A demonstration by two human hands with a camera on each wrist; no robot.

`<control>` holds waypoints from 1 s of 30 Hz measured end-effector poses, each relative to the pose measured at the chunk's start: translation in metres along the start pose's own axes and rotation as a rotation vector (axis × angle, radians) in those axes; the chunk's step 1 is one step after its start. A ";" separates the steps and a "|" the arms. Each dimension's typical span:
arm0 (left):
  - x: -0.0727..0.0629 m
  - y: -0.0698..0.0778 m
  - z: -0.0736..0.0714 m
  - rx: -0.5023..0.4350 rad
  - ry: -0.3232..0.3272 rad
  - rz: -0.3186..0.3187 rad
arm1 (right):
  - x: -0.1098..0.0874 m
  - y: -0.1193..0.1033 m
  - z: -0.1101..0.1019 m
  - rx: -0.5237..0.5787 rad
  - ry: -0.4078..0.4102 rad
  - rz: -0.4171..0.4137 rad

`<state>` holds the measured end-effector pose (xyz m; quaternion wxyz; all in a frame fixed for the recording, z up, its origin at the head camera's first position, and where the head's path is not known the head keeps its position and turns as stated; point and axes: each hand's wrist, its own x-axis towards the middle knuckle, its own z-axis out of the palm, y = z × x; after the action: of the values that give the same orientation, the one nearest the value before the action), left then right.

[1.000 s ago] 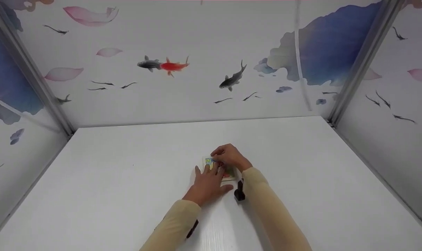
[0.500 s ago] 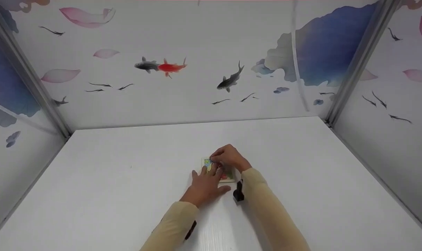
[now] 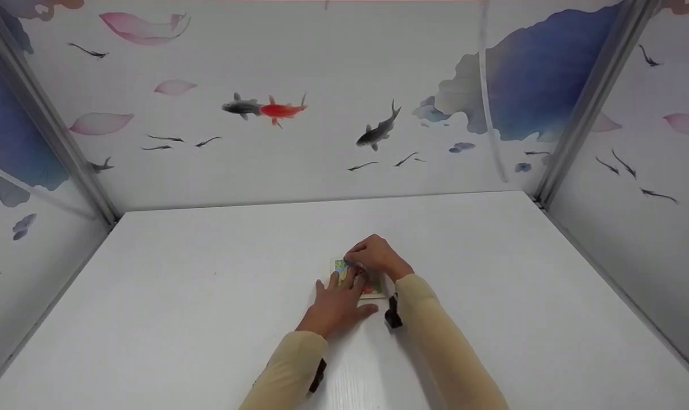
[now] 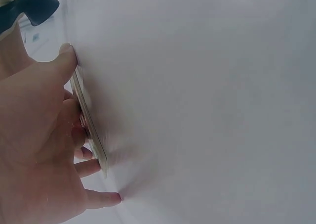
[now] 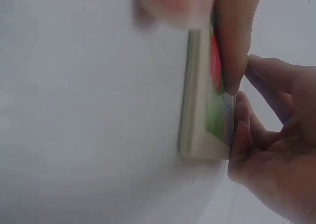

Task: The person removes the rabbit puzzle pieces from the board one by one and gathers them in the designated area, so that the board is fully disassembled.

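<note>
The picture board (image 3: 374,290) lies on the table (image 3: 208,319), at 1 o'clock from your left hand (image 3: 336,303), whose fingers spread apart across it; your right hand (image 3: 377,255) curls over its 1 o'clock side, any grip hidden; uneven pressure could skid the board.
</note>
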<state>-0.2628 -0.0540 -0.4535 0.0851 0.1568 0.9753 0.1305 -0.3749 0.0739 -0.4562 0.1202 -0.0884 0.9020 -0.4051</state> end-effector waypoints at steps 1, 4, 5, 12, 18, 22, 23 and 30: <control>-0.001 0.000 0.000 -0.007 0.001 -0.003 | 0.000 0.000 0.000 -0.004 0.003 0.001; -0.002 0.001 0.000 -0.012 0.000 -0.006 | 0.000 -0.001 -0.001 -0.015 -0.002 -0.010; -0.002 0.001 -0.001 -0.012 0.001 -0.003 | 0.001 -0.001 -0.001 -0.024 -0.003 -0.024; -0.002 -0.001 -0.004 -0.027 -0.006 0.008 | 0.005 0.000 -0.003 -0.052 -0.015 -0.119; 0.000 0.000 -0.005 -0.029 -0.009 0.002 | 0.006 0.002 -0.005 -0.035 -0.040 -0.122; 0.000 0.000 -0.005 -0.029 -0.004 0.005 | 0.006 0.001 -0.005 -0.026 -0.039 -0.100; 0.000 0.000 -0.005 -0.028 -0.002 0.005 | 0.006 0.001 -0.005 -0.026 -0.040 -0.093; -0.001 0.000 -0.005 -0.039 0.001 -0.003 | 0.006 0.002 -0.004 0.013 -0.028 -0.051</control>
<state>-0.2631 -0.0551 -0.4488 0.0881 0.1536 0.9728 0.1495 -0.3821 0.0766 -0.4556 0.1231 -0.1162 0.8950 -0.4128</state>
